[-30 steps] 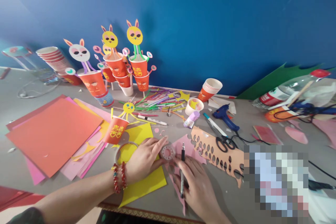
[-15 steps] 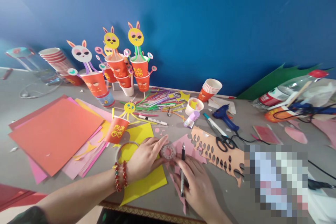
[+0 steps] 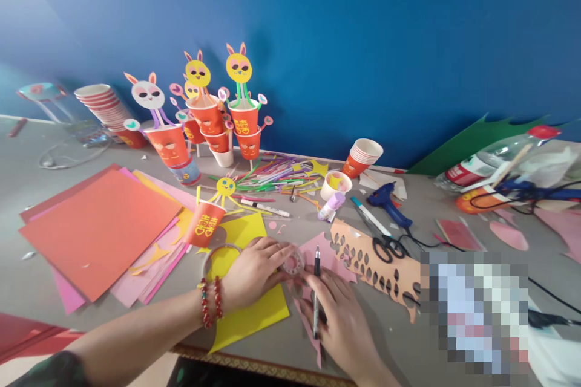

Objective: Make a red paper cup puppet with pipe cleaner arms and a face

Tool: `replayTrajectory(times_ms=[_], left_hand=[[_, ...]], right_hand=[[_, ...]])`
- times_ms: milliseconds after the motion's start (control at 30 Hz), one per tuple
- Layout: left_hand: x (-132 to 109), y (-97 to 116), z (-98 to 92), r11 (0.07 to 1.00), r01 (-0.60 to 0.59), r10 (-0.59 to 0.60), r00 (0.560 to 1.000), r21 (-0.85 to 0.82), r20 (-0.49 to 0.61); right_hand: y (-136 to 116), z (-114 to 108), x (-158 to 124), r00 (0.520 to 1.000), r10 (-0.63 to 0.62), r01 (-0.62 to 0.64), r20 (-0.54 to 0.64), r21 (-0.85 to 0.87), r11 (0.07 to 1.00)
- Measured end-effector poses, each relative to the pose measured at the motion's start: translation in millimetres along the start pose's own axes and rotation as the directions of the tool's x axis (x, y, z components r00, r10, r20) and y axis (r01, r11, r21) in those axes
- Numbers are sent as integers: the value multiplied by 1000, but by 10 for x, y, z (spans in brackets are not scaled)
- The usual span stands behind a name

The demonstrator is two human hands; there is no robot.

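Note:
My left hand (image 3: 261, 269), wearing red beads at the wrist, is closed on a small tape roll (image 3: 293, 262), pale and round with a patterned core. Its fingers cover the roll's left side. My right hand (image 3: 336, 311) is closed around a black pen (image 3: 316, 296), tip pointing away from me. The fingertips of that hand touch the roll's near edge. Beneath the roll and right hand lies cut pink paper (image 3: 333, 257). A yellow sheet (image 3: 267, 314) is under my left hand. A larger tape ring (image 3: 209, 257) rests beside the left wrist.
Decorated paper cups (image 3: 247, 118) with paper rabbit heads stand at the back left. Orange sheets (image 3: 104, 230) are stacked at left. Scissors (image 3: 389, 248), punched peach paper (image 3: 358, 257), a glue stick (image 3: 331, 207) and a blue glue gun (image 3: 390, 202) lie to the right.
My left fingers have lowered over the tape roll and cover more of it. The right hand and pen stay almost still. The camera view has shifted slightly.

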State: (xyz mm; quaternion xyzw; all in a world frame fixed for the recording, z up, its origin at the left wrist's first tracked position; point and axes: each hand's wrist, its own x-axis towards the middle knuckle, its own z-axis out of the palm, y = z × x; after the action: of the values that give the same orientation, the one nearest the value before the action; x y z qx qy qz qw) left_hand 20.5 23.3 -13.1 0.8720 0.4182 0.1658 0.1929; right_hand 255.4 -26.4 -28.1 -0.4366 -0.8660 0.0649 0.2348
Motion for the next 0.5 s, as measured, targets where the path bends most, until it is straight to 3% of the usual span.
replayTrajectory(times_ms=[300,500], left_hand=[[-13,-29,24,1000,22,-23,999,-6,-28],[-21,-52,72,1000,2,-3,997,-6,-75]], right_hand=[[2,-344,145,995,101,-89,-22,309,947],[-4,-375,404,943,301,-322,139,599,733]])
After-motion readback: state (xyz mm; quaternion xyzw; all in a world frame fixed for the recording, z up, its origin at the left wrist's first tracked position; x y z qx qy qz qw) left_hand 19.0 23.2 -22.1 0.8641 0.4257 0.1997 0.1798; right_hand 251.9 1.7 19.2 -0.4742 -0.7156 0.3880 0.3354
